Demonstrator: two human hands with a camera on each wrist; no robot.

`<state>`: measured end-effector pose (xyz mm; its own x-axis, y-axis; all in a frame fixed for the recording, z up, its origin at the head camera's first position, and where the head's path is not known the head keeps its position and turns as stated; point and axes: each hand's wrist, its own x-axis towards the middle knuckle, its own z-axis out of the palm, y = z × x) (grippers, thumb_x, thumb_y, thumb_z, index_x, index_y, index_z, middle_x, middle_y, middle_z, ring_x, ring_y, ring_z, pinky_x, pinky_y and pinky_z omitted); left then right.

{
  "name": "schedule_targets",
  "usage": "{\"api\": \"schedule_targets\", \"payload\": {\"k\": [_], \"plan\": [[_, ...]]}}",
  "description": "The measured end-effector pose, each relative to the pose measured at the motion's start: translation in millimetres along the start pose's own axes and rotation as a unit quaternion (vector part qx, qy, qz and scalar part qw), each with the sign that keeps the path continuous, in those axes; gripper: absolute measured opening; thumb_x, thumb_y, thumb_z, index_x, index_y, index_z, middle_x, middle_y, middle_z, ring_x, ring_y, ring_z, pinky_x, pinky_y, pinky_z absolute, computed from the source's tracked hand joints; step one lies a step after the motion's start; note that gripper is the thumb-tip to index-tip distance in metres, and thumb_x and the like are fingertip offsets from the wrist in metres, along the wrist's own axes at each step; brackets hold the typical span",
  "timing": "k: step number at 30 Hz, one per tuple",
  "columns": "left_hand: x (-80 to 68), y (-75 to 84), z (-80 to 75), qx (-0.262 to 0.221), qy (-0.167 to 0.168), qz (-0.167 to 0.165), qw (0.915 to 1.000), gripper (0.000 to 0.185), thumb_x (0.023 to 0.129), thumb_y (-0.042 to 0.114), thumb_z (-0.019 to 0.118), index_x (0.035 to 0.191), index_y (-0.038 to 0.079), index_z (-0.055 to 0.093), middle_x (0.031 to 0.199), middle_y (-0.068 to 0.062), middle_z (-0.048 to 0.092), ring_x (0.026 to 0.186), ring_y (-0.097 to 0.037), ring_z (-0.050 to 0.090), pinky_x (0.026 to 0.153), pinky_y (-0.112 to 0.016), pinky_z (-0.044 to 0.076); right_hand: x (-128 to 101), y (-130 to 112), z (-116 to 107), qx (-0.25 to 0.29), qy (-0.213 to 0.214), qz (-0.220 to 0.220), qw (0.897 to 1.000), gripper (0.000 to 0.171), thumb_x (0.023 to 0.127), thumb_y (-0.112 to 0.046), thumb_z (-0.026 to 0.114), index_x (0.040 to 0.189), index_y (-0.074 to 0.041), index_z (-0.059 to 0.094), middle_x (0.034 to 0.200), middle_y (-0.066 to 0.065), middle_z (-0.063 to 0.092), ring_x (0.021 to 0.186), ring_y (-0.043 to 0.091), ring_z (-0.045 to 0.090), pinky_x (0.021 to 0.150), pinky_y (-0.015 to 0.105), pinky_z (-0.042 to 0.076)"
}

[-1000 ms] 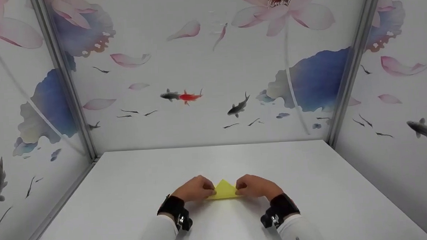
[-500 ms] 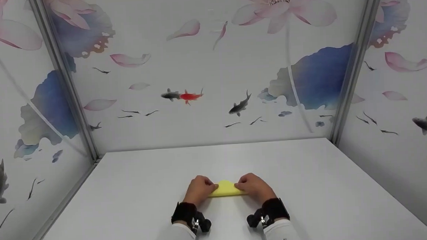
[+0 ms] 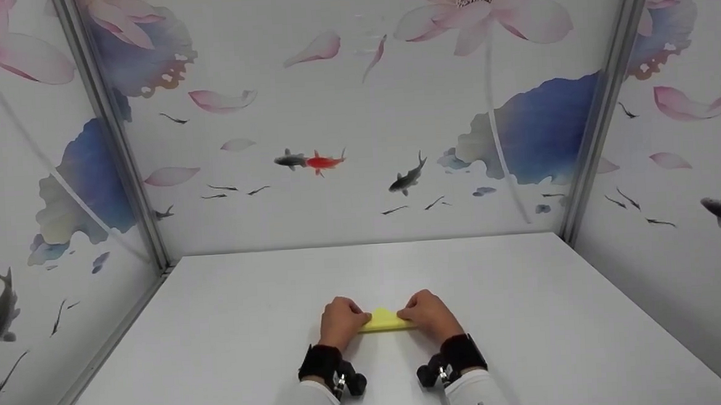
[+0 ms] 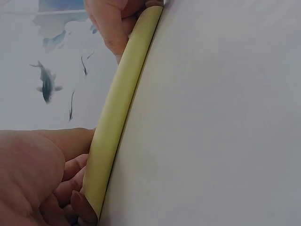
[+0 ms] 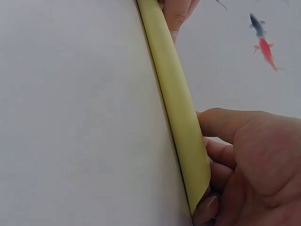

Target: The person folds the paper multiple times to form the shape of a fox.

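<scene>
1. Yellow paper (image 3: 386,321) held between both hands, over white table (image 3: 377,276); contact with table can't be told.
2. Left end pinched by left hand (image 3: 342,322), fingers curled.
3. Right end pinched likewise by right hand (image 3: 431,315).
4. Paper seen rounded along near edge.
5. Black strap (image 3: 321,361) worn on left wrist; table backed by fish-printed wall (image 3: 312,217).

We count free room: table (image 3: 237,314) outward of our left hand (image 3: 342,322) and right hand (image 3: 431,316). Obstacles: yellow paper (image 3: 384,322) between them, walls (image 3: 330,216) on three sides.
</scene>
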<state>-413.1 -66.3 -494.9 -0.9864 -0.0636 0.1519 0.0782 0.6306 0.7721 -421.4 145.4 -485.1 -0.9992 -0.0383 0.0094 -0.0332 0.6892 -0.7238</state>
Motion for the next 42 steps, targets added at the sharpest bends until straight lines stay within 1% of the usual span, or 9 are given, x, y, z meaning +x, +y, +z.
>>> {"api": "schedule_targets", "payload": {"k": [4, 11, 16, 18, 20, 23, 24, 34, 42], "plan": [[-0.9, 1.7, -1.4, -0.011, -0.008, -0.006, 0.9999, 0.016, 0.09, 0.016, 0.085, 0.091, 0.001, 0.079, 0.091, -0.01, 0.077, 0.082, -0.021, 0.066, 0.076, -0.033, 0.054, 0.9, 1.2, 1.2, 0.005, 0.004, -0.002, 1.0, 0.029, 0.095, -0.025, 0.079, 0.106, 0.002, 0.074, 0.103, 0.013, 0.073, 0.091, 0.023, 0.063, 0.08, 0.035, 0.052], [-4.8, 6.3, -9.2, -0.037, -0.043, -0.02, 0.9982, 0.016, 0.093, 0.016, 0.083, 0.098, 0.001, 0.08, 0.101, -0.011, 0.078, 0.093, -0.021, 0.069, 0.085, -0.036, 0.057, 1.9, 4.5, -1.7, -0.009, -0.012, 0.004, 1.0, 0.029, 0.094, -0.026, 0.081, 0.104, 0.001, 0.077, 0.1, 0.01, 0.073, 0.088, 0.022, 0.062, 0.078, 0.032, 0.05], [-5.3, 8.9, -14.5, -0.03, -0.059, -0.019, 0.9976, 0.016, 0.091, 0.015, 0.083, 0.098, 0.001, 0.081, 0.103, -0.011, 0.079, 0.094, -0.02, 0.068, 0.087, -0.035, 0.057, -0.2, 1.9, -5.4, -0.008, -0.025, 0.0, 1.0, 0.026, 0.094, -0.027, 0.081, 0.098, -0.001, 0.079, 0.088, 0.004, 0.07, 0.08, 0.019, 0.058, 0.071, 0.029, 0.046], [-4.8, 9.1, -14.9, -0.029, -0.065, -0.019, 0.9973, 0.016, 0.091, 0.015, 0.083, 0.098, 0.001, 0.081, 0.103, -0.012, 0.079, 0.095, -0.021, 0.068, 0.088, -0.036, 0.057, -1.5, 0.7, -6.1, -0.003, -0.024, 0.003, 1.0, 0.029, 0.094, -0.029, 0.081, 0.1, -0.001, 0.078, 0.09, 0.004, 0.07, 0.082, 0.019, 0.06, 0.073, 0.029, 0.047], [-4.9, 9.2, -14.3, -0.03, -0.068, -0.022, 0.997, 0.017, 0.091, 0.015, 0.083, 0.099, 0.0, 0.081, 0.105, -0.013, 0.079, 0.096, -0.022, 0.069, 0.09, -0.037, 0.058, -2.0, 0.4, -6.1, -0.004, -0.021, 0.006, 1.0, 0.032, 0.093, -0.031, 0.082, 0.102, 0.0, 0.078, 0.093, 0.006, 0.072, 0.085, 0.02, 0.062, 0.076, 0.032, 0.05], [-6.1, 9.5, -13.3, -0.033, -0.069, -0.023, 0.9968, 0.018, 0.09, 0.014, 0.083, 0.1, 0.0, 0.081, 0.105, -0.013, 0.079, 0.096, -0.022, 0.069, 0.09, -0.037, 0.058, -1.9, 1.2, -5.1, -0.006, -0.015, 0.016, 1.0, 0.04, 0.092, -0.034, 0.084, 0.109, 0.001, 0.076, 0.104, 0.01, 0.074, 0.095, 0.024, 0.066, 0.086, 0.037, 0.054], [-6.4, 9.3, -12.7, -0.034, -0.068, -0.023, 0.9968, 0.017, 0.09, 0.014, 0.083, 0.099, 0.0, 0.081, 0.104, -0.013, 0.079, 0.095, -0.022, 0.069, 0.089, -0.037, 0.058, -1.5, 1.8, -4.3, -0.007, -0.016, 0.017, 1.0, 0.04, 0.092, -0.034, 0.084, 0.109, 0.001, 0.076, 0.104, 0.011, 0.074, 0.095, 0.024, 0.066, 0.086, 0.038, 0.054], [-8.2, 8.9, -11.5, -0.029, -0.073, -0.027, 0.9965, 0.019, 0.089, 0.013, 0.084, 0.1, -0.001, 0.081, 0.104, -0.014, 0.079, 0.096, -0.024, 0.07, 0.093, -0.041, 0.059, -0.5, 3.6, -0.8, -0.004, -0.012, 0.01, 1.0, 0.035, 0.089, -0.028, 0.086, 0.103, 0.003, 0.08, 0.1, 0.012, 0.077, 0.09, 0.023, 0.067, 0.08, 0.035, 0.055], [-7.3, 7.9, -11.1, -0.025, -0.08, -0.031, 0.996, 0.019, 0.088, 0.014, 0.084, 0.101, 0.0, 0.082, 0.104, -0.013, 0.079, 0.098, -0.025, 0.07, 0.095, -0.043, 0.059, -1.0, 3.1, -0.9, -0.003, -0.021, 0.017, 1.0, 0.037, 0.088, -0.029, 0.086, 0.107, 0.001, 0.078, 0.103, 0.011, 0.075, 0.092, 0.023, 0.065, 0.08, 0.034, 0.052]]}}
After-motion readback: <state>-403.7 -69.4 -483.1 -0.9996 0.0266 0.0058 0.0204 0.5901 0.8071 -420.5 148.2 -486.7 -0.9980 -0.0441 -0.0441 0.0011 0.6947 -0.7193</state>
